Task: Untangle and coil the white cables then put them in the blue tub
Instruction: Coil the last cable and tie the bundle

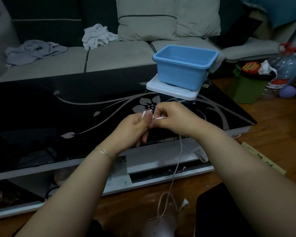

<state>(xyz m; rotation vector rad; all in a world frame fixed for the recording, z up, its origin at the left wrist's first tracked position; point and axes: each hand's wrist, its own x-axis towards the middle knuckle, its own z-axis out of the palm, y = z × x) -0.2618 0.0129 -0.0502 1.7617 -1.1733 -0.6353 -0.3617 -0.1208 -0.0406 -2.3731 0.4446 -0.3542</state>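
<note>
Both hands meet above the black glass table [61, 106], close together. My left hand [135, 127] pinches a short white piece of the cable between thumb and fingers. My right hand [171, 117] grips the white cable [175, 170] beside it, and the cable hangs from that hand down past the table's front edge to a loose loop near the floor. The blue tub [183, 65] stands on a white lid [171, 90] at the table's far right, and no cable shows inside it.
A grey sofa [109, 59] with cushions and crumpled cloths [96, 36] lies behind the table. A green bin [248, 86], a plastic bottle [280, 72] and a purple ball [287, 91] stand on the wooden floor at the right. A second white cord [202, 155] hangs at the table's front edge.
</note>
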